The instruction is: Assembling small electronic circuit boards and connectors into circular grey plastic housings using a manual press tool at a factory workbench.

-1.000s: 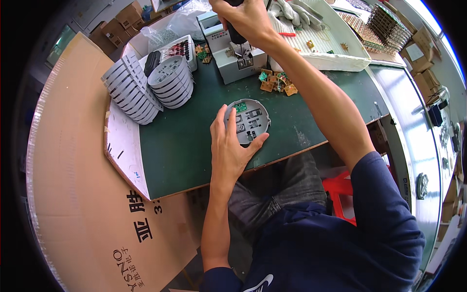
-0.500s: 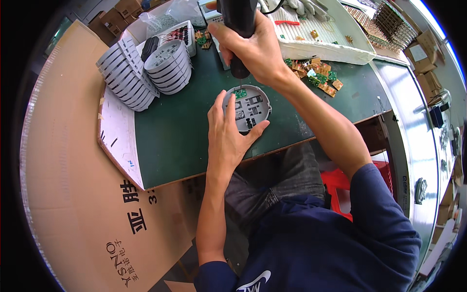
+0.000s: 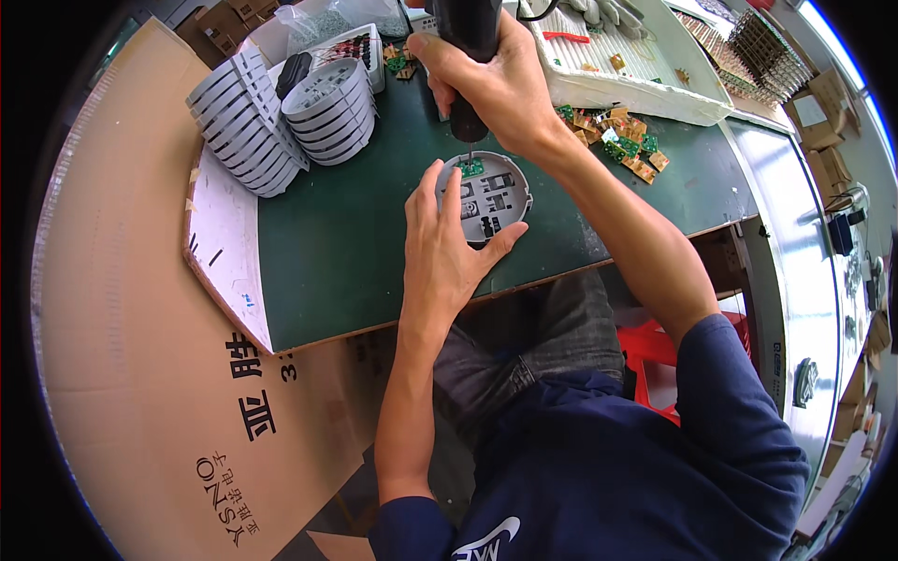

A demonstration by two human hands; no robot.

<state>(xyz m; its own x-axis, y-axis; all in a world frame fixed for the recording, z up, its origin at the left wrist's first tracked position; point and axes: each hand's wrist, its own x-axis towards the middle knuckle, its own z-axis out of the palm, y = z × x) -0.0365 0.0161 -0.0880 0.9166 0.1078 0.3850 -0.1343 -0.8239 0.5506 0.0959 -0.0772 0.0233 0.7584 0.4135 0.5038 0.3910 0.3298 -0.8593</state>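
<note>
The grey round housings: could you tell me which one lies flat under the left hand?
The single housing at the mat's front; the others sit in stacks at the back left.

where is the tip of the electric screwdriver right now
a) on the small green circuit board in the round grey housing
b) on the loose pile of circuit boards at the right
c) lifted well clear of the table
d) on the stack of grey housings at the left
a: the right hand holds the electric screwdriver upright, tip down on the small green circuit board in the round grey housing, which the left hand steadies.
</note>
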